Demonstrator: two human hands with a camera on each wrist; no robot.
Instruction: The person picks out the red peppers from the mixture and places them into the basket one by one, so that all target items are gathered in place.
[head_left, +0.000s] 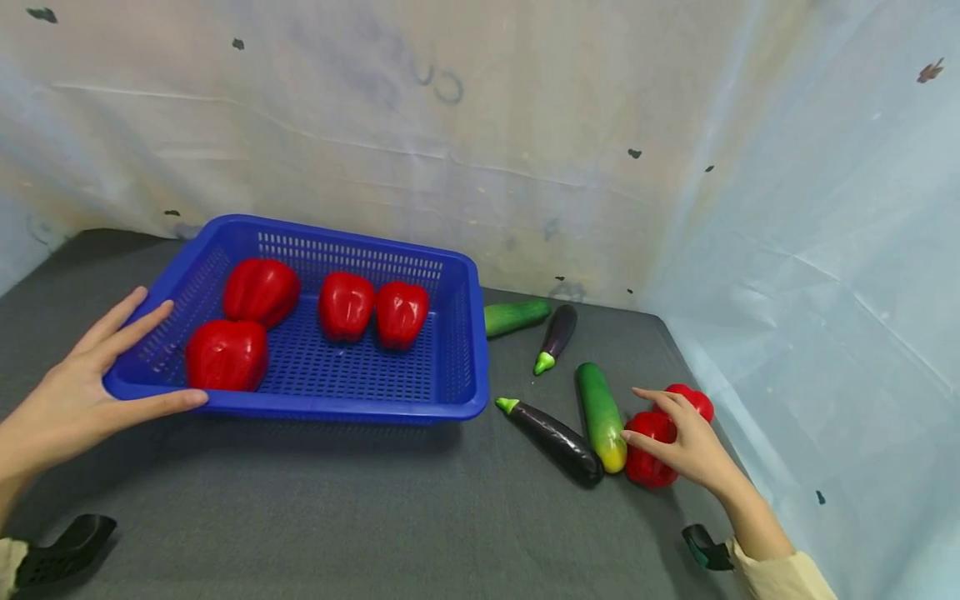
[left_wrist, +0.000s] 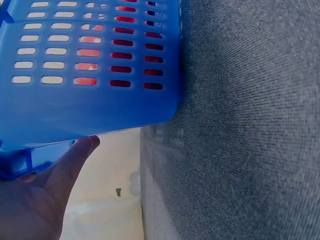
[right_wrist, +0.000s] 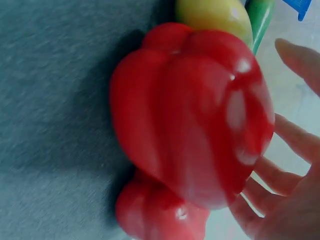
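My left hand rests at the near left corner of a blue plastic basket, its straight fingers and thumb spread along the rim. In the left wrist view, that hand touches the basket's perforated wall. Several red bell peppers, one of them at the near left, lie inside. At the right, my right hand is over a red bell pepper, thumb and fingers spread. The right wrist view shows its fingers beside this pepper, the thumb apart from it. Another bell pepper lies just behind.
A green cucumber with a yellow end lies left of the right hand, beside a dark eggplant. Farther back are a smaller eggplant and another cucumber next to the basket. Plastic sheeting hangs along the grey table's back and right.
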